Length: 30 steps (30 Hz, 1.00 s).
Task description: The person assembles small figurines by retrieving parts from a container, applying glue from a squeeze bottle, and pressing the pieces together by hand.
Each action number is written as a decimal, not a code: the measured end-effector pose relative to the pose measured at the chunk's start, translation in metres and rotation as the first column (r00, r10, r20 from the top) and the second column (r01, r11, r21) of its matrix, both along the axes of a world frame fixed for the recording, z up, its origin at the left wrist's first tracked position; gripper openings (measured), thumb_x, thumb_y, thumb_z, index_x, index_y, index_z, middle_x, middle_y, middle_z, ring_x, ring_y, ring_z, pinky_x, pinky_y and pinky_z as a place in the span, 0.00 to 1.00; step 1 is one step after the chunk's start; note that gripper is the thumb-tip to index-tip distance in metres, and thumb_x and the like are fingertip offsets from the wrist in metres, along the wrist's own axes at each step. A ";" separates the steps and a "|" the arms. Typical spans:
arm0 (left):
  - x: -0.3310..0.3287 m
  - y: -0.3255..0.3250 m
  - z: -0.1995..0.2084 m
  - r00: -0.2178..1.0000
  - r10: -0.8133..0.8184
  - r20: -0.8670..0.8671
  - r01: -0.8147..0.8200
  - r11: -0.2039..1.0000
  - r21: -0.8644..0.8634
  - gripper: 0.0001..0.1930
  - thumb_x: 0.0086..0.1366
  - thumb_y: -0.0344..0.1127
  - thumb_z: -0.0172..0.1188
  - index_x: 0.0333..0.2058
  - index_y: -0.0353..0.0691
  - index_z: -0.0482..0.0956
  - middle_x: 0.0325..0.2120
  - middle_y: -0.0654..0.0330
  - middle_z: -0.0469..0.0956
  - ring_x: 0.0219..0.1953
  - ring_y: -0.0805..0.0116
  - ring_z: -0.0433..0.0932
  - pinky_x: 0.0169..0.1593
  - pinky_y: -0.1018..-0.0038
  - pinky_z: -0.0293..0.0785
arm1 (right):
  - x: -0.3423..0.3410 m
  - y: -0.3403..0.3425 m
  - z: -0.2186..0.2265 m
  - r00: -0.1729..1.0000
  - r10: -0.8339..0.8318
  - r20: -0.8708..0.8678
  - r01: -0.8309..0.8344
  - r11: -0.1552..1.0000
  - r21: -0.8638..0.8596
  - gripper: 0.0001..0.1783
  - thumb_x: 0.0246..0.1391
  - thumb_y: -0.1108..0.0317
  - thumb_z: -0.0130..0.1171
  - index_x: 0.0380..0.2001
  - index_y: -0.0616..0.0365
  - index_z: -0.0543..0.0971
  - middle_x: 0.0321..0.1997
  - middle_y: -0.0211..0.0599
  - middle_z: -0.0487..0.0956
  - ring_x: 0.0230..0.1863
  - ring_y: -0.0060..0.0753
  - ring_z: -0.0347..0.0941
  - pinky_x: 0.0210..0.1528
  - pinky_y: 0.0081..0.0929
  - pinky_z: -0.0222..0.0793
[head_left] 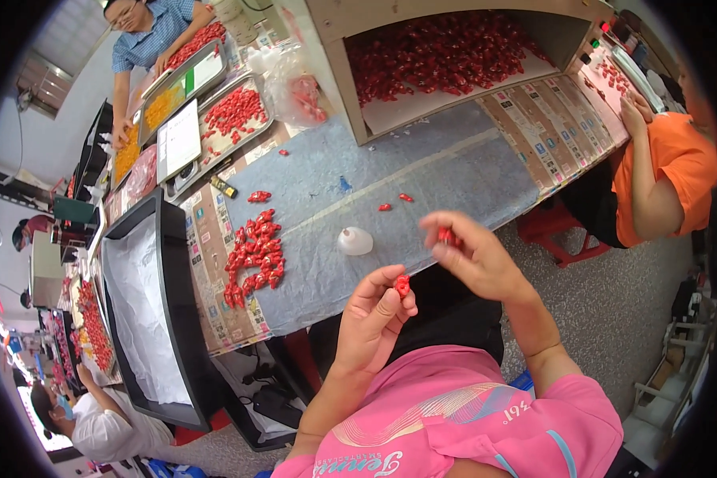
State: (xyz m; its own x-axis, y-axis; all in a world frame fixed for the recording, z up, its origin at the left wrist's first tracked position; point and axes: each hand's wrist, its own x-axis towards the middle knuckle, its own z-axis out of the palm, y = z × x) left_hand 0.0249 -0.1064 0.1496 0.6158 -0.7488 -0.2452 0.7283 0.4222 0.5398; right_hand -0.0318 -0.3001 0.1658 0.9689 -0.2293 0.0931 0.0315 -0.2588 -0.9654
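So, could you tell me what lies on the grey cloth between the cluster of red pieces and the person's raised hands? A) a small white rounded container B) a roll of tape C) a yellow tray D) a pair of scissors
A: a small white rounded container sits on the grey cloth, right of the cluster of red pieces and just beyond the left hand and right hand, each pinching a small red piece.

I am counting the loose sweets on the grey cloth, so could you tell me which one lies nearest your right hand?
The red sweet, the right one of the loose pair, lies closest to the right hand.

Red piece (447, 236) mostly hidden in right hand (474, 255).
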 end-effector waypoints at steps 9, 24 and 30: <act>0.001 0.017 -0.003 0.997 -0.033 -0.067 0.029 0.998 -0.052 0.16 0.63 0.28 0.55 0.50 0.38 0.70 0.38 0.61 0.74 0.42 0.71 0.75 0.48 0.76 0.74 | 0.043 -0.047 -0.043 0.935 -0.268 0.233 0.355 0.659 -0.663 0.22 0.47 0.81 0.49 0.49 0.59 0.73 0.42 0.46 0.73 0.46 0.47 0.68 0.49 0.35 0.65; 0.016 0.048 -0.021 0.979 0.180 -0.091 -0.182 0.983 -0.013 0.16 0.63 0.25 0.53 0.50 0.37 0.69 0.42 0.58 0.74 0.44 0.68 0.76 0.50 0.74 0.75 | 0.052 0.067 -0.026 0.968 -0.089 0.234 0.160 0.940 -0.302 0.25 0.44 0.70 0.65 0.48 0.60 0.73 0.52 0.44 0.73 0.56 0.44 0.66 0.56 0.34 0.62; 0.015 0.055 -0.025 0.981 0.172 -0.089 -0.174 0.985 -0.019 0.16 0.63 0.25 0.54 0.50 0.37 0.69 0.42 0.58 0.75 0.45 0.68 0.76 0.50 0.74 0.75 | 0.066 0.066 -0.047 0.990 -0.042 0.133 0.066 0.981 -0.183 0.27 0.44 0.71 0.65 0.50 0.62 0.71 0.52 0.44 0.73 0.50 0.37 0.72 0.50 0.29 0.67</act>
